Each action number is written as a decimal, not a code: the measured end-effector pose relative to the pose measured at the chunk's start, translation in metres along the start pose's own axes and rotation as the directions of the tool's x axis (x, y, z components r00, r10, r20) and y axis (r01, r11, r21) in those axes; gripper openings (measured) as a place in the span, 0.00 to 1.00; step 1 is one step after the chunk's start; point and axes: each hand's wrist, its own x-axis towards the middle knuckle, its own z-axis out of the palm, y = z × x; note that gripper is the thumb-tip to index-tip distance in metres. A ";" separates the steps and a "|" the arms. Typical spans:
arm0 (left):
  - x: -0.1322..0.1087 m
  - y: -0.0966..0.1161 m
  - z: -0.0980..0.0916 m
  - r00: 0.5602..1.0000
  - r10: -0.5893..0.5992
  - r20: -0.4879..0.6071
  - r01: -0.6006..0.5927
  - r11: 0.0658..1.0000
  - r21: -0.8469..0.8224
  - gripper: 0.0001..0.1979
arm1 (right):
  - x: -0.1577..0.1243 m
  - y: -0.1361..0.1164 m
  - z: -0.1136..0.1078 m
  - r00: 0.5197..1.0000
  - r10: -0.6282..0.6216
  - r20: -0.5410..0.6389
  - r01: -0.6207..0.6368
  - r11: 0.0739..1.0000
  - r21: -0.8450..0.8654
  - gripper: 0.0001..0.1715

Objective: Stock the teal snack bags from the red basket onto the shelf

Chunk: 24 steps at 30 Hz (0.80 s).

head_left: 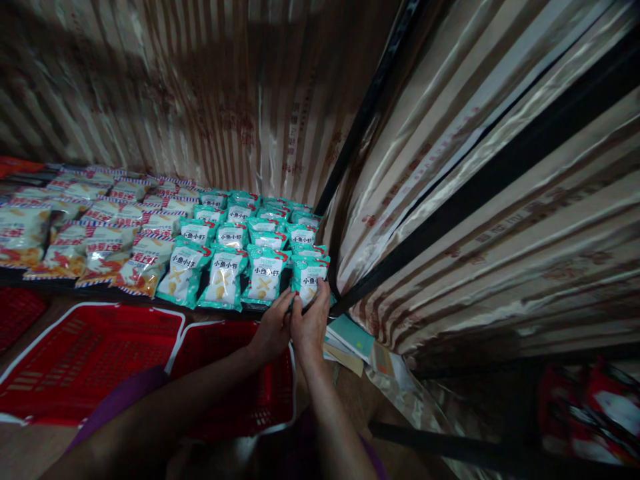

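At the right end of the front row stands a teal-and-white snack bag [307,272], upright. My right hand [311,323] grips its lower part, with the thumb on the near side and fingers along the right edge. Close beside it, my left hand [274,328] has its fingers curled at the bag's lower left edge; its fingertips are partly hidden. Just left of my hands is another teal snack bag [265,275], one of several rows of the same kind. Farther left are rows of orange-and-white snack bags [107,250] with striped edges.
Two red plastic baskets, a left one [100,357] and a right one [235,387], sit below the shelf, under my forearms. Striped plastic sheeting [225,93] hangs behind. A dark metal post [370,107] rises at the right. Booklets [353,337] lie low to the right.
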 end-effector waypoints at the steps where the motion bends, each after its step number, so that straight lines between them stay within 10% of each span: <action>1: 0.000 0.000 0.000 1.000 0.005 -0.010 -0.005 1.000 0.007 0.23 | 0.000 0.000 0.000 1.000 -0.004 0.003 0.004 1.000 0.004 0.33; 24: -0.004 0.013 -0.004 0.992 0.125 0.025 -0.124 0.992 -0.015 0.25 | -0.002 0.001 0.000 1.000 0.010 0.012 -0.010 1.000 -0.010 0.36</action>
